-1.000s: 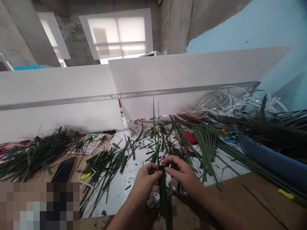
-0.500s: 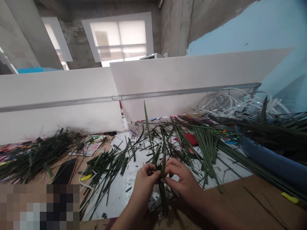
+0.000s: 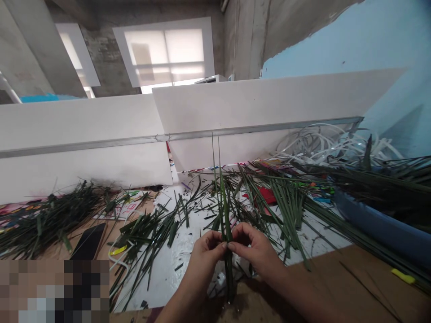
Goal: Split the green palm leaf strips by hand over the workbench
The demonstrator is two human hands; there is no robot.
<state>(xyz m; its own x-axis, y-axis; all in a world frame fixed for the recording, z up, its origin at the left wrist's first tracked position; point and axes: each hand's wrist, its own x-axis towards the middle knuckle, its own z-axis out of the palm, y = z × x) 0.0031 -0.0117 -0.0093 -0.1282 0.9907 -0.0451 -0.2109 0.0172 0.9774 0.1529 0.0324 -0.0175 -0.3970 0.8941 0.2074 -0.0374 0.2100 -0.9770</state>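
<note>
Between my two hands stand several long green leaf strips (image 3: 226, 211), roughly upright, their thin tips reaching up past the table's back edge. My left hand (image 3: 210, 249) is closed on them from the left, thumb and fingers pinched. From the right, my right hand (image 3: 251, 244) pinches the same strips, its thumb tip touching or almost touching the left thumb. Below the fingers the strips run down together towards the near side of the table. How they are folded or joined at the fingertips is hidden.
Cut leaf strips (image 3: 289, 202) lie right of my hands, and more lie left (image 3: 144, 229). A blue basin (image 3: 380, 224) of dark leaves stands at right, with white strapping coils (image 3: 333, 143) behind. A phone (image 3: 89, 240) rests at left. White panels (image 3: 256, 107) border the back.
My thumbs have come together at the strips. Two thin leaf tips now point up side by side, where one stood at a slant and a shorter piece stuck up beside it.
</note>
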